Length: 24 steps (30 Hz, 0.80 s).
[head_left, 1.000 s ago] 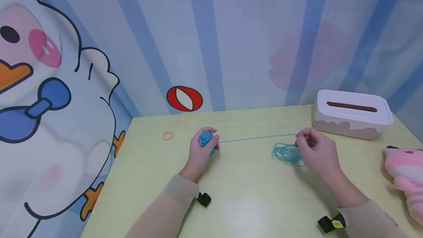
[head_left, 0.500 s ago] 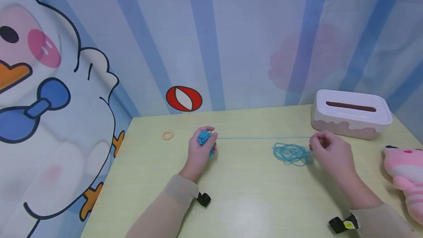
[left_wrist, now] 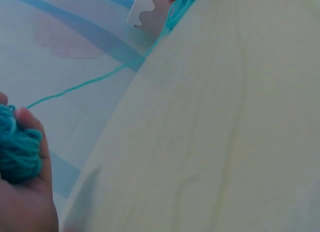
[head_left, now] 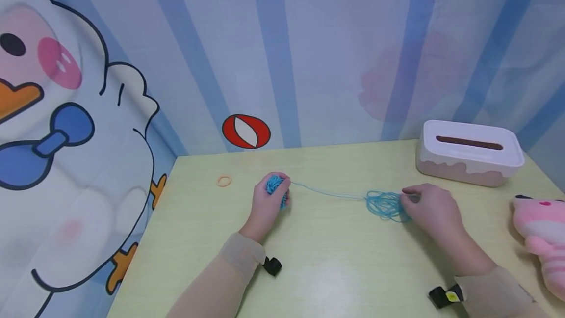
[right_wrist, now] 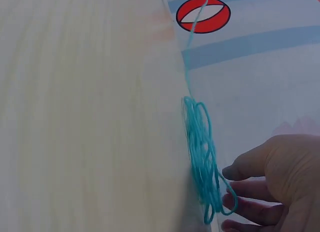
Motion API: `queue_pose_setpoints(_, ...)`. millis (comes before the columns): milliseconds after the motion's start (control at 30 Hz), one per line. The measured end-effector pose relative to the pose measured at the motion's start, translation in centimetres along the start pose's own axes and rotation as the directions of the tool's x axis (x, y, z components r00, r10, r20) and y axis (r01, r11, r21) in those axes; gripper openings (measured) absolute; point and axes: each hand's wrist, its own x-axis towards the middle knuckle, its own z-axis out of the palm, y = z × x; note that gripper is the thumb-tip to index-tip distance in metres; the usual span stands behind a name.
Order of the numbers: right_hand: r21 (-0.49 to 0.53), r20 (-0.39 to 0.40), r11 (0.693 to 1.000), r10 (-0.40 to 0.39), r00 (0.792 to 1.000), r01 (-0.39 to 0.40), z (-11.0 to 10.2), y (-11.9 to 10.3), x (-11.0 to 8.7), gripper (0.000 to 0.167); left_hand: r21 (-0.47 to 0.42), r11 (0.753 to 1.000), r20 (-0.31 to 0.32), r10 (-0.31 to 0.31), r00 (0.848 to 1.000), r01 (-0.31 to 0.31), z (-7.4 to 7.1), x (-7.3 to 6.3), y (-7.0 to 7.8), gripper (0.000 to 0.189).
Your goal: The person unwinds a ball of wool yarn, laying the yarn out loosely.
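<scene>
My left hand (head_left: 264, 202) grips a small ball of blue yarn (head_left: 274, 184), fingers and thumb curled round it; the left wrist view shows the wound yarn ball (left_wrist: 19, 152) against the palm. From it a slack strand (head_left: 328, 193) runs right to a loose heap of yarn loops (head_left: 384, 205) on the table. Beside that heap is my right hand (head_left: 434, 212). In the right wrist view its thumb (right_wrist: 245, 164) and fingers stand apart, the fingertips overlapping an outer loop of the loose yarn (right_wrist: 200, 147).
A peach-coloured ring (head_left: 224, 181) lies on the table (head_left: 335, 264) left of the left hand. At the back right stands a white and pink tissue box (head_left: 470, 153). A pink plush toy (head_left: 545, 244) lies at the right edge. A printed curtain (head_left: 326, 53) hangs behind.
My right hand first drew the strand taut to the right, then came back left to the loose loops with its fingers spread. The strand now sags. The left hand has hardly moved.
</scene>
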Motion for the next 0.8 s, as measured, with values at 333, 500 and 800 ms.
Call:
queue_pose_setpoints(333,0.223,-0.243,0.876,-0.375,0.895,0.428,4.6,-8.8,-0.1,0.031,-0.02,0.999,0.154,0.029,0.988,-0.026,-0.1,-0.3,0.5,0.034)
queue_pose_setpoints(500,0.329,-0.043,0.85,-0.422,0.906,0.411,7.2,-13.0,0.0,0.049,0.019,0.998,0.201,0.062,0.978,-0.067,-0.1,-0.4,0.5,0.041)
queue_pose_setpoints(800,0.305,-0.08,0.893,-0.322,0.943,0.331,8.9,-16.0,-0.2,0.026,0.077,0.989,0.218,0.108,0.97,-0.127,0.0,-0.3,0.0,0.04)
